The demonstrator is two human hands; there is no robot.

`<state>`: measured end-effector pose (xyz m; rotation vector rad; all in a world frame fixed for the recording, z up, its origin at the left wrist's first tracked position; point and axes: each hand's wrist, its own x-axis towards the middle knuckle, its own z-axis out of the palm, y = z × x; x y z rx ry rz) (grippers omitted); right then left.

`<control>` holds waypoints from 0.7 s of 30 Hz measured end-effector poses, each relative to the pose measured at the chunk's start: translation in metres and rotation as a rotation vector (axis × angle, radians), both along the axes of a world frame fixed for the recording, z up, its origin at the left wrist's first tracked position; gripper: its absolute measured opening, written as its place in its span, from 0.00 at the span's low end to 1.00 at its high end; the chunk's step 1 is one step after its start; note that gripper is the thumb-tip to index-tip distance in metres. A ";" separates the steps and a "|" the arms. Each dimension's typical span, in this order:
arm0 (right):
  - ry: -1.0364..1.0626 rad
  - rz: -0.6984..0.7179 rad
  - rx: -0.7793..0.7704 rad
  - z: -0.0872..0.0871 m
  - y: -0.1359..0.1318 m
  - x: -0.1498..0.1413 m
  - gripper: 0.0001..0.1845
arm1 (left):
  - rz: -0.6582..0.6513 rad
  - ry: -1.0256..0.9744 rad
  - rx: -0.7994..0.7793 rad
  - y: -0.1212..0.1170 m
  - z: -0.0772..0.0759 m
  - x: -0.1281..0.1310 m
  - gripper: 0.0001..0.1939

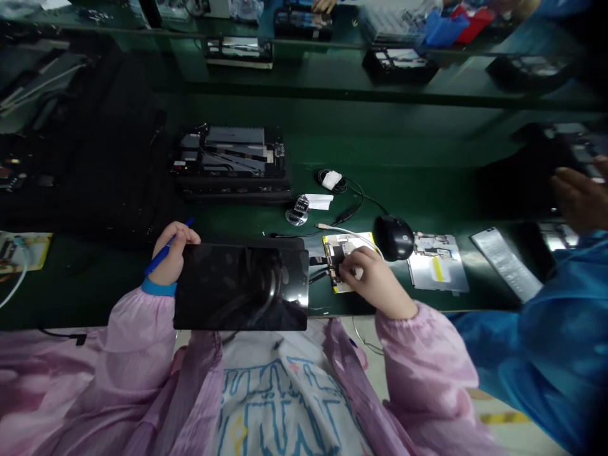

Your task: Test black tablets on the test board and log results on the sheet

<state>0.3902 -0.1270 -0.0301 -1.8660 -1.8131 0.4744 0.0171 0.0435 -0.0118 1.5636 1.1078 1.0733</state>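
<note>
My left hand (pixel 167 261) is closed around a slim blue pen (pixel 160 258) and rests at the upper left corner of a glossy black display panel (pixel 242 291). The panel lies face up at the table's front edge. Dark flat cables run from its right side to a circuit board (pixel 336 253) with yellow and white edges. Over that board, my right hand (pixel 375 278) has its fingers pinched together; whatever is between the fingertips is hidden. A white cable (pixel 351 232) passes over the board just behind this hand.
A stack of opened black devices (pixel 232 158) stands behind the panel. A counter (pixel 298 210), a coiled black cable (pixel 332 181), a black mouse-like device (pixel 395 238) and a metal plate (pixel 437 259) lie nearby. At right, a co-worker's hand (pixel 582 196) touches another stack.
</note>
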 end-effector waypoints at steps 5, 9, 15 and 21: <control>-0.011 -0.233 0.099 -0.017 -0.018 -0.020 0.04 | -0.004 -0.009 0.001 0.000 0.001 0.002 0.23; -0.054 -0.262 0.118 -0.016 -0.014 -0.029 0.04 | 0.002 -0.007 -0.005 0.000 0.000 0.001 0.22; -0.038 -0.320 0.142 -0.018 -0.013 -0.037 0.05 | 0.002 0.009 0.019 0.000 0.000 0.000 0.24; -0.088 -0.344 0.112 -0.019 -0.012 -0.043 0.07 | -0.002 0.013 0.010 0.000 -0.001 -0.001 0.23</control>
